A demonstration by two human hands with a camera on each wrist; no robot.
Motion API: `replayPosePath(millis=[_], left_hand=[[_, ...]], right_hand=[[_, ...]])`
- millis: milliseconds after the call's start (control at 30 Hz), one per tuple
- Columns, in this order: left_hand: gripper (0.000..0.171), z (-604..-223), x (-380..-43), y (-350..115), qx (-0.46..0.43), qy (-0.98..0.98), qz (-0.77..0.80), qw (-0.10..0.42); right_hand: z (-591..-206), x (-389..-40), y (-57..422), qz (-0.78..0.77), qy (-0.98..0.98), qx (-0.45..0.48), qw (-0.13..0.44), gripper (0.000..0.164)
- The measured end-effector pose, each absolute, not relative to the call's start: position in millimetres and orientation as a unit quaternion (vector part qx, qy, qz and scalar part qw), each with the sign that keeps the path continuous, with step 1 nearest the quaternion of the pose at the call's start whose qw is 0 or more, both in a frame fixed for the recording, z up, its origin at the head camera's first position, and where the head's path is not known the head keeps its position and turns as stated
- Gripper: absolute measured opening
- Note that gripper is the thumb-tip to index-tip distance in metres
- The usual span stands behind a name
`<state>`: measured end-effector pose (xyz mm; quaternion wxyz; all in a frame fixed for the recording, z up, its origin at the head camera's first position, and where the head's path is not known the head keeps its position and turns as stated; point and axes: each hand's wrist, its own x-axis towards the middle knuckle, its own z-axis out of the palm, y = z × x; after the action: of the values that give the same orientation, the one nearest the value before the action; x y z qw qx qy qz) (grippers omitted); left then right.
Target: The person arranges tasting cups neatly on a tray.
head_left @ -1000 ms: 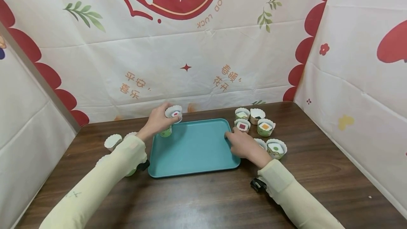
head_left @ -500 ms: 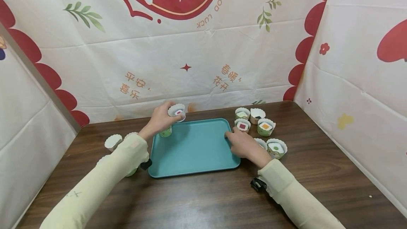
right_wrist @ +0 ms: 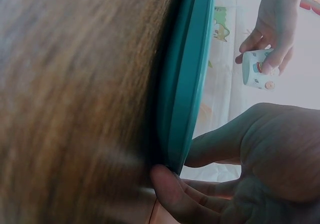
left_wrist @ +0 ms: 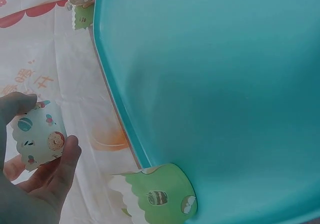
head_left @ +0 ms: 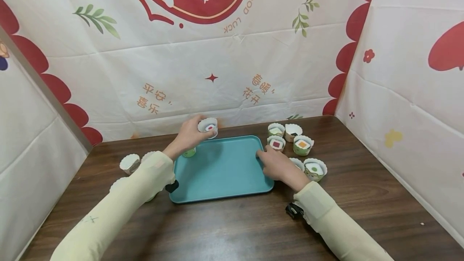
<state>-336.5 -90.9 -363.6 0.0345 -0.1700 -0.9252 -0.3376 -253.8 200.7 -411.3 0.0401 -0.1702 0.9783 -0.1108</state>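
My left hand (head_left: 189,135) holds a white patterned paper baking cup (head_left: 208,127) above the back edge of the teal tray (head_left: 221,172). White filling with a small red mark shows inside that cup. Its printed side, between thumb and fingers, faces the left wrist view as a pale cup (left_wrist: 42,134). A green paper baking cup (left_wrist: 165,196) stands in the tray's back left corner, partly behind my hand in the head view. On the tray's right side, my right hand (head_left: 277,164) grips the rim, with a fingertip low against its outer side in the right wrist view.
Several filled paper cups, among them one with an orange square (head_left: 302,145) and one with a green dot (head_left: 314,169), stand right of the tray. More cups, such as a white one (head_left: 129,163), lie left, partly behind my sleeve. A printed cloth (head_left: 203,59) hangs behind the table (head_left: 224,233).
My left hand has moved a little to the right with the white patterned cup, uncovering less of the left cups. My right hand and the tray have stayed in place.
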Motion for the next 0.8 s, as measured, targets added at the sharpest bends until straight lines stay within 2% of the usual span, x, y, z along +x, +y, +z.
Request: replayPosePath(millis=[467,800], left_hand=[[0.059,-363,-348,-80,-0.18,-0.933,-0.312,0.008],[0.049,-369,-360,-75,-0.229,-0.952,-0.202,-0.001]], right_hand=[[-415,-255,202,-0.113,0.979,-0.166,0.042,0.04],[-414,-254,201,-0.116,0.978,-0.167,0.042,0.04]])
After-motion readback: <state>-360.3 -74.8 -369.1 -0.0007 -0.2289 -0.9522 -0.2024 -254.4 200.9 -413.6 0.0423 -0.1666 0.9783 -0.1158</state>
